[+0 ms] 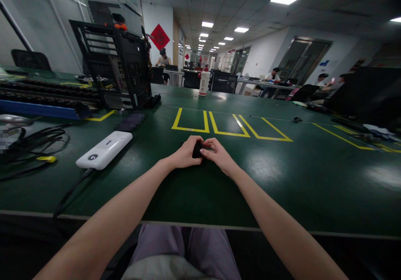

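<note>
No words or numbers can be read with certainty. The white bottle (204,83) bears reddish print on its side, too small to make out. Behind the bottle and to its left, a large red diamond sign (159,37) on the white wall (153,15) carries a dark, character-like figure, too unclear to read. Nearer than the bottle, also to its left, a white device (105,150) shows a short dark mark on top.
</note>
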Demonstrator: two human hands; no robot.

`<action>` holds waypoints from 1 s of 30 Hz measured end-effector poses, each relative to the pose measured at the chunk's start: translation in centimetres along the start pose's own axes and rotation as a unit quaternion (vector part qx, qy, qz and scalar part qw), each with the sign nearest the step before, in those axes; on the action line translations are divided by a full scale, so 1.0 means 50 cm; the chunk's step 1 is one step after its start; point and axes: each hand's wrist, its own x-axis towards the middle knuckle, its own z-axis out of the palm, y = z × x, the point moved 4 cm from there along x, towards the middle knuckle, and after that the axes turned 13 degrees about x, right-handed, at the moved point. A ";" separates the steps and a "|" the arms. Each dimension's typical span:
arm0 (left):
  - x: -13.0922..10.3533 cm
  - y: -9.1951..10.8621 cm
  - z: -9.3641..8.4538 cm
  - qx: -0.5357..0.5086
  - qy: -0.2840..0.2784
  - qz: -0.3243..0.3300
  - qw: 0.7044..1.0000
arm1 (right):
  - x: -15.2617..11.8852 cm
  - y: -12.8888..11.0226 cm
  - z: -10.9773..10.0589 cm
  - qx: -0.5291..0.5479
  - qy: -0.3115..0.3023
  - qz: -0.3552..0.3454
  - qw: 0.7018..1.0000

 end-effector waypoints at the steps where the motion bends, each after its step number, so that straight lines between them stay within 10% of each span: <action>1: 0.000 -0.001 0.000 -0.001 0.000 -0.001 1.000 | 0.001 0.001 -0.001 -0.002 0.004 0.004 1.000; 30: 0.000 0.000 0.001 -0.003 0.002 -0.006 1.000 | -0.005 -0.003 0.000 0.012 -0.037 0.015 0.999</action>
